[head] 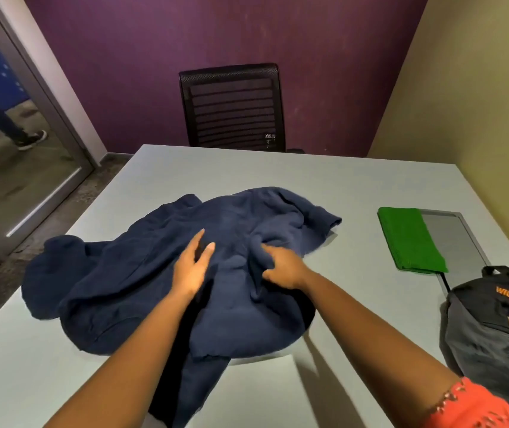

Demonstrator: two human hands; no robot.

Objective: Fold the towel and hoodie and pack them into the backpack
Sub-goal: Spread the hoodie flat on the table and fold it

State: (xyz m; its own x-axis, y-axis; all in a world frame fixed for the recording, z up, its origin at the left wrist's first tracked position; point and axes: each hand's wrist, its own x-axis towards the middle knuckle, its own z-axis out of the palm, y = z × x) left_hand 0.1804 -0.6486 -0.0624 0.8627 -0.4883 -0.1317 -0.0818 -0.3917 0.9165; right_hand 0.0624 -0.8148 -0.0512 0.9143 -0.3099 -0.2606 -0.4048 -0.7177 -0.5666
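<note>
Hoodie (166, 273) spread on counter (324, 186), centre-left, part hanging over near edge; both hands on hoodie; towel (409, 239) right of hoodie, apart, partly on flat panel (454, 239); backpack (494, 332) at right edge, before towel; chair (233, 108) behind counter.

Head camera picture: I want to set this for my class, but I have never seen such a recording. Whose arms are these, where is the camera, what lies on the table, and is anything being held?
There is no machine here. A person wears a wide-angle camera on the head, looking down at their own two bare arms.

On the grey table lies a crumpled dark blue hoodie, not yet folded. To the right is a folded green towel, partly over a flat grey panel. A dark backpack stands at the right edge.

The left hand lies on the hoodie with straight fingers, holding nothing. The right hand has its fingers curled into a bunch of hoodie cloth.

A black chair stands behind the table.
</note>
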